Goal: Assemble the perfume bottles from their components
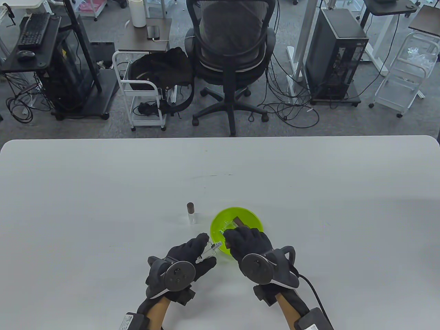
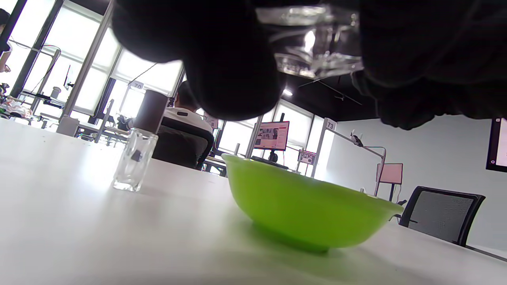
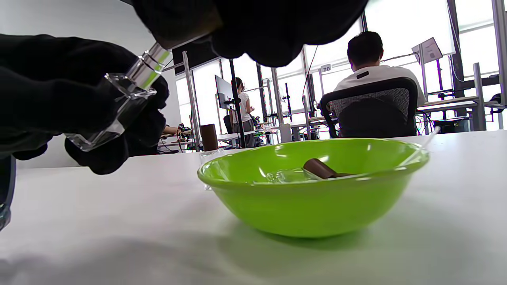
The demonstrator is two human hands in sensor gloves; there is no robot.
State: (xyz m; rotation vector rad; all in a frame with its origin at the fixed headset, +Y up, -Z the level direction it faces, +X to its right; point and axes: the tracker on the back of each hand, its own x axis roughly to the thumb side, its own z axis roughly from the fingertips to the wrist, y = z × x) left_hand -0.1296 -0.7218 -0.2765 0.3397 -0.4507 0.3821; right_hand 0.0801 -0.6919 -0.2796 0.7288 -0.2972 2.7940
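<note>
My left hand (image 1: 206, 250) grips a clear glass bottle (image 1: 210, 250), tilted with its silver neck toward the right hand; it also shows in the left wrist view (image 2: 313, 47) and the right wrist view (image 3: 113, 114). My right hand (image 1: 229, 241) pinches a brown cap (image 3: 188, 25) right at the bottle's neck (image 3: 152, 61), just at the near left rim of the green bowl (image 1: 217, 223). The bowl holds another brown cap (image 1: 237, 221) and clear parts. A finished bottle with a brown cap (image 1: 191, 213) stands upright left of the bowl.
The white table (image 1: 103, 206) stretches wide on all sides of the hands. The bowl also shows in the left wrist view (image 2: 313, 209) and the right wrist view (image 3: 317, 202). An office chair (image 1: 233, 51) and carts stand beyond the far edge.
</note>
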